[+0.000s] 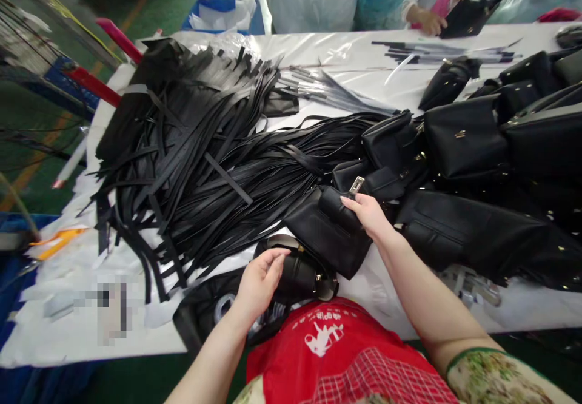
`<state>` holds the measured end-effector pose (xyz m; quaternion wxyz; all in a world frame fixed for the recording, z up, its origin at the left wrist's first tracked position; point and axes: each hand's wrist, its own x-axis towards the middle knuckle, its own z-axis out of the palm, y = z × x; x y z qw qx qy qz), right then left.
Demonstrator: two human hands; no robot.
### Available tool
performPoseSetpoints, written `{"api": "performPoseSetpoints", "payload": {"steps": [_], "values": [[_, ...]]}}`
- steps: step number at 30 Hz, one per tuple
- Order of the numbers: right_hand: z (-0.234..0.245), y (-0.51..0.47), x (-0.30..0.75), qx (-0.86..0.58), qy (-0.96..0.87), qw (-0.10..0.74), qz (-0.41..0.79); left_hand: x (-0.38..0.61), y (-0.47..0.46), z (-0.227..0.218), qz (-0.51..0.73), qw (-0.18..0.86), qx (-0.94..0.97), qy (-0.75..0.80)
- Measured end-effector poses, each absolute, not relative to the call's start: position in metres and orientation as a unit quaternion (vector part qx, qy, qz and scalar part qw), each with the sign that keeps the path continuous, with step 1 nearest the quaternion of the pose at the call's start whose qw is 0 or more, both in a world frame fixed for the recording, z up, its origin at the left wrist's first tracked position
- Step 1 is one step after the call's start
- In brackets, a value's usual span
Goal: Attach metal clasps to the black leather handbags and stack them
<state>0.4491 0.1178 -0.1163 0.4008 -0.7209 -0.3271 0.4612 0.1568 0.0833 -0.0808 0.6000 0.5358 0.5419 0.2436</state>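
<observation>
My right hand [370,213] pinches the flap of a small black handbag [334,234], close to a metal clasp plate [357,184] at its edge. That bag lies tilted on the table in front of me. Just left of it, my left hand [261,282] is closed, thumb against fingertips, above a second black bag [295,276] with gold-coloured metal fittings. Whether anything is between those fingertips is too small to tell. The second bag lies against my red apron [336,343]. Under my left forearm is another black item [200,313], partly hidden.
A large heap of black straps [218,161] covers the table's left and middle. Many black bags [464,137] are piled at right. Clear-wrapped strips [327,88] lie behind. Across the white table [159,325], a co-worker's hand [427,20] touches a dark item. A blue bin [222,13] stands beyond.
</observation>
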Motion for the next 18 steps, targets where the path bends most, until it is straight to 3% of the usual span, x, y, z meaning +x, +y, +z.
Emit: {"api": "performPoseSetpoints", "payload": {"steps": [3, 9, 18], "values": [[-0.083, 0.09, 0.418, -0.621, -0.367, 0.428, 0.544, 0.166, 0.081, -0.059, 0.24, 0.542, 0.621, 0.514], [-0.041, 0.049, 0.379, -0.464, -0.433, 0.286, 0.718, 0.173, 0.086, -0.024, 0.297, 0.367, 0.75, 0.462], [-0.029, 0.034, 0.366, -0.385, -0.444, 0.198, 0.785, 0.162, 0.085, -0.013, 0.281, 0.399, 0.782, 0.388]]}}
